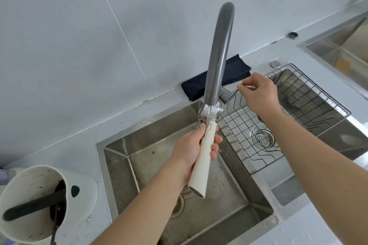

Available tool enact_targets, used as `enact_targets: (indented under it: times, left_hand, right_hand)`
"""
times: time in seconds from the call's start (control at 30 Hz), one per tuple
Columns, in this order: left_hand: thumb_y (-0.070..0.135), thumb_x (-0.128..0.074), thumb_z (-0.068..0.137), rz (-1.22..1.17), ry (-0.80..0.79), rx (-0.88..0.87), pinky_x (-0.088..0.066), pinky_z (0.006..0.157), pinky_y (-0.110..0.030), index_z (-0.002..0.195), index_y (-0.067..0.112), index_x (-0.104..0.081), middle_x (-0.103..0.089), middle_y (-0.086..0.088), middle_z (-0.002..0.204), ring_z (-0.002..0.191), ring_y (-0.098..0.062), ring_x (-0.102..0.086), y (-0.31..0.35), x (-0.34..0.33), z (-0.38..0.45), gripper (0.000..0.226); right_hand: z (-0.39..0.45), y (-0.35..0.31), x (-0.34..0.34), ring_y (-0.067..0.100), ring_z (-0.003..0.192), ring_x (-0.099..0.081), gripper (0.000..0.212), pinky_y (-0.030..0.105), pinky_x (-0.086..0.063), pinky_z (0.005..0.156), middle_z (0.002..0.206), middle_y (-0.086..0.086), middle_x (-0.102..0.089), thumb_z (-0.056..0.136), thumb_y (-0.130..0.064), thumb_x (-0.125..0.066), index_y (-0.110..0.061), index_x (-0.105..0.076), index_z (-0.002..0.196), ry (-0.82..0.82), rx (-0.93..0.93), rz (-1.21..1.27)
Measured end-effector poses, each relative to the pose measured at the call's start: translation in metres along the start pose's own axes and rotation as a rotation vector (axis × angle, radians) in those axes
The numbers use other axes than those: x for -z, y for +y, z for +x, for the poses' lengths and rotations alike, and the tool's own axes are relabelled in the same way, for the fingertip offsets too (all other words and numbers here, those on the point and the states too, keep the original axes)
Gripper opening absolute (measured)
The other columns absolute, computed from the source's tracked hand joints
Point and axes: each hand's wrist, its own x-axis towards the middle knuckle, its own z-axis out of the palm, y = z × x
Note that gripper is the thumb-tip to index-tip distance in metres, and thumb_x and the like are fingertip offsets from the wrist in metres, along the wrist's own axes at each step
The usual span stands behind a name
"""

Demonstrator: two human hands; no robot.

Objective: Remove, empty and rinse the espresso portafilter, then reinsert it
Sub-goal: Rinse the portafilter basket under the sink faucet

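My left hand (196,146) grips the cream handle of the portafilter (202,162), held over the left sink basin (151,157). Its metal head (209,114) sits right under the mouth of the tall grey faucet spout (218,55), partly hidden behind it. My right hand (258,93) reaches to the back of the sink and pinches the thin metal faucet lever (237,90) between thumb and fingers. Whether water flows I cannot tell.
A wire rack (310,93) lies in the right basin above a drain strainer (262,139). A dark folded cloth (197,87) rests behind the faucet. A white knock-box bucket (31,181) with a black bar stands at the lower left. A second sink (338,45) is at far right.
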Motion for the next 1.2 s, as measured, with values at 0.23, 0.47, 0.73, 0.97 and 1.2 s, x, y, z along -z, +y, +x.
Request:
enact_targets:
  times: [0.23,0.47,0.73,0.97,1.2]
  left_hand:
    - [0.033,-0.058,0.092,-0.009,-0.087,0.016,-0.046,0.040,-0.020,0.112,0.004,-0.068,-0.064,-0.007,0.075,0.049,-0.010,-0.053,-0.008,0.011,-0.011,0.037]
    - [0.037,-0.063,0.081,-0.019,-0.139,0.043,-0.046,0.039,-0.020,0.119,0.003,-0.064,-0.062,-0.006,0.072,0.047,-0.010,-0.052,-0.011,0.023,-0.023,0.051]
    - [0.035,-0.060,0.089,0.078,-0.134,0.001,-0.045,0.040,-0.022,0.103,0.011,-0.077,-0.062,-0.006,0.071,0.048,-0.011,-0.052,-0.013,0.036,-0.032,0.033]
    - [0.032,-0.065,0.090,0.354,0.072,-0.135,-0.051,0.047,-0.026,0.079,0.019,-0.079,-0.068,-0.011,0.071,0.054,-0.018,-0.060,-0.009,0.045,-0.032,0.022]
    - [0.048,-0.080,0.073,0.457,0.113,-0.180,-0.059,0.060,-0.035,0.094,0.027,-0.078,-0.073,-0.009,0.071,0.065,-0.024,-0.071,-0.001,0.049,-0.025,0.030]
  right_hand:
    - [-0.001,-0.001,0.000,-0.012,0.064,-0.061,0.012,0.006,-0.041,0.040,0.087,-0.017,-0.069,0.087,-0.026,-0.072,-0.028,-0.063,0.080,0.003,0.002,-0.006]
    - [-0.002,-0.003,0.000,-0.007,0.067,-0.063,0.014,0.011,-0.041,0.046,0.088,-0.017,-0.070,0.086,-0.028,-0.072,-0.028,-0.061,0.078,0.004,-0.007,-0.026]
    - [-0.002,-0.002,0.001,-0.005,0.069,-0.063,0.014,0.019,-0.043,0.054,0.087,-0.016,-0.069,0.086,-0.026,-0.073,-0.028,-0.061,0.078,0.001,0.014,-0.033]
    - [-0.002,-0.003,0.001,-0.004,0.069,-0.063,0.012,0.016,-0.043,0.052,0.086,-0.017,-0.069,0.086,-0.027,-0.072,-0.027,-0.062,0.079,0.000,0.018,-0.043]
    - [-0.001,-0.002,0.001,-0.003,0.069,-0.064,0.012,0.017,-0.043,0.051,0.085,-0.017,-0.069,0.086,-0.029,-0.073,-0.028,-0.063,0.080,-0.002,0.010,-0.053]
